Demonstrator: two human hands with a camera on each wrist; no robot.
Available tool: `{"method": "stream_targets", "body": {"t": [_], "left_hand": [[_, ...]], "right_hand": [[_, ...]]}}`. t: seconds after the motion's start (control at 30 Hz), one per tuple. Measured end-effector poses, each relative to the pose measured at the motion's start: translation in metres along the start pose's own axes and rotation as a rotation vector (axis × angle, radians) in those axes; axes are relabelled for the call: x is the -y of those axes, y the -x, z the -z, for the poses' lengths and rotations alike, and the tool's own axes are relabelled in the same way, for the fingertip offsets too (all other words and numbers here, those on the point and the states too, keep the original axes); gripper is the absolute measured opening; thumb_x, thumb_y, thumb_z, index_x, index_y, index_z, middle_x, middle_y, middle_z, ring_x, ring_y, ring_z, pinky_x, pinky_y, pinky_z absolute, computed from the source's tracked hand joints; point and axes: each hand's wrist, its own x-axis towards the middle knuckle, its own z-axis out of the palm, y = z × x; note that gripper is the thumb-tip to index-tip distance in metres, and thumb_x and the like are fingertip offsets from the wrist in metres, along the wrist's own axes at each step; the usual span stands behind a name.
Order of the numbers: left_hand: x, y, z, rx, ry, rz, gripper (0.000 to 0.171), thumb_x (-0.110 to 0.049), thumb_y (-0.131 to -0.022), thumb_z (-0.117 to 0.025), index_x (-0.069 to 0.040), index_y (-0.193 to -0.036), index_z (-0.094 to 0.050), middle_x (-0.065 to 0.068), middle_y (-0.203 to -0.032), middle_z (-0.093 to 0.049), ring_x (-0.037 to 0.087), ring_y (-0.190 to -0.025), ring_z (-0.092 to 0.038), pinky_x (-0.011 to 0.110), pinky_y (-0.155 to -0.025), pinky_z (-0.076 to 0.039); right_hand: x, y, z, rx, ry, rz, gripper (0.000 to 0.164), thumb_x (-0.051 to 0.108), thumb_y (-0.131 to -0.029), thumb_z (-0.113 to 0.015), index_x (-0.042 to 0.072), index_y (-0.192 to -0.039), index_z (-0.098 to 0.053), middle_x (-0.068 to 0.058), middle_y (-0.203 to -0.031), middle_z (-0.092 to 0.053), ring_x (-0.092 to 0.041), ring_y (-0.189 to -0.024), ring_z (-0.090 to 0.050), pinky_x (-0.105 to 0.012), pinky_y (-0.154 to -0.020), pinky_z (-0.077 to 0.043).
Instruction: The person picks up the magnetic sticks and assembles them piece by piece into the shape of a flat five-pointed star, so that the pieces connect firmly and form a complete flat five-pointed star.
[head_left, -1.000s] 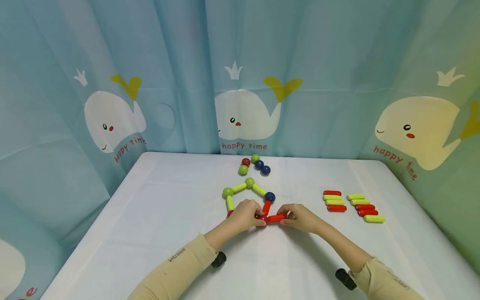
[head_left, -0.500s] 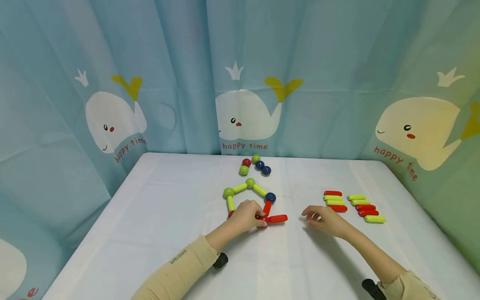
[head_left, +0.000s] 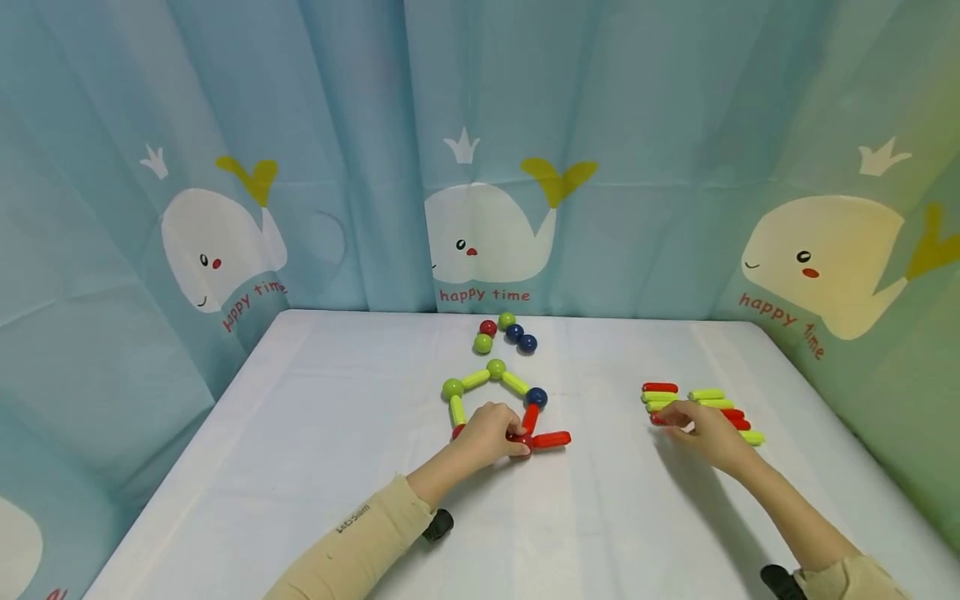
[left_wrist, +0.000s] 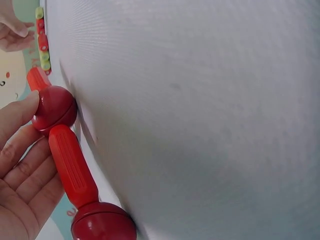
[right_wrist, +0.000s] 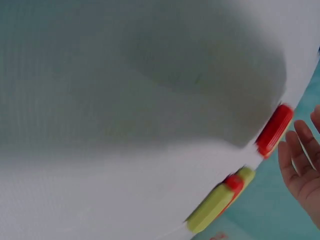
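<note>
My left hand [head_left: 486, 435] pinches a dark red ball [left_wrist: 56, 109] at the near corner of a ring of magnetic rods and balls. A red rod [head_left: 552, 439] sticks out rightward from that ball. Another red rod [left_wrist: 72, 165] joins it to a second red ball [left_wrist: 104, 225], partly cut off in the left wrist view. The ring's far side has green balls [head_left: 453, 388], yellow-green rods [head_left: 515, 382] and a blue ball [head_left: 536, 397]. My right hand [head_left: 708, 435] hovers over the loose rods, fingers loosely bent beside a red rod [right_wrist: 275, 130], apart from it in the right wrist view.
Two groups of loose red and yellow-green rods [head_left: 707, 394] lie at the right, partly hidden by the hand. Several loose balls [head_left: 483, 342] in green, red and blue sit at the back. A whale-print curtain [head_left: 345, 150] surrounds the white table [head_left: 300, 467].
My right hand has let go of the red rod and moved right to the loose rods. The rod stays attached to the red ball, and my left hand has kept its hold.
</note>
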Motion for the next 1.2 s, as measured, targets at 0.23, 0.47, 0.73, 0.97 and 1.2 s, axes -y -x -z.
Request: {"method": "stream_targets", "body": {"t": [0.23,0.47,0.73,0.97,1.2], "left_hand": [[0.002,-0.001,-0.001,0.011,-0.014,0.009,0.024,-0.022,-0.074,-0.08,-0.009,-0.093,-0.075,-0.002,-0.084,-0.071,0.005,-0.072,-0.051,0.018,-0.068,-0.042],[0.0,0.0,-0.001,0.006,-0.029,-0.014,0.023,-0.022,-0.074,-0.08,-0.009,-0.093,-0.075,-0.002,-0.083,-0.071,0.004,-0.069,-0.051,0.016,-0.065,-0.042],[0.0,-0.002,0.0,0.008,-0.026,0.006,0.023,-0.022,-0.073,-0.081,-0.01,-0.092,-0.075,-0.003,-0.082,-0.07,0.004,-0.069,-0.05,0.016,-0.065,-0.041],[-0.001,-0.003,0.001,0.021,-0.015,0.002,0.022,-0.022,-0.074,-0.08,-0.009,-0.091,-0.075,-0.003,-0.078,-0.069,0.004,-0.067,-0.049,0.016,-0.062,-0.04],[0.001,-0.001,0.001,0.021,-0.009,0.002,0.021,-0.021,-0.074,-0.08,-0.009,-0.09,-0.075,-0.003,-0.077,-0.068,0.005,-0.066,-0.048,0.016,-0.061,-0.04]], "right_hand": [[-0.016,-0.006,0.002,0.021,0.12,0.015,0.02,-0.006,-0.073,-0.072,-0.004,-0.092,-0.066,-0.011,-0.086,-0.066,-0.027,-0.079,-0.059,-0.041,-0.067,-0.053],[-0.02,-0.008,-0.001,0.033,0.229,0.078,0.023,-0.007,-0.069,-0.076,-0.004,-0.09,-0.066,-0.011,-0.085,-0.065,-0.027,-0.079,-0.061,-0.045,-0.073,-0.053],[-0.019,-0.012,-0.003,0.083,0.311,0.099,0.024,-0.006,-0.065,-0.079,0.001,-0.085,-0.068,-0.011,-0.084,-0.059,-0.027,-0.078,-0.056,-0.043,-0.071,-0.052],[-0.018,-0.013,-0.008,0.074,0.369,0.094,0.02,-0.001,-0.067,-0.08,0.001,-0.083,-0.068,-0.008,-0.081,-0.06,-0.026,-0.078,-0.057,-0.044,-0.073,-0.053],[-0.014,-0.014,-0.013,0.077,0.343,0.109,0.022,0.002,-0.067,-0.08,0.002,-0.082,-0.065,-0.002,-0.074,-0.062,-0.016,-0.067,-0.056,-0.044,-0.077,-0.053]]}}
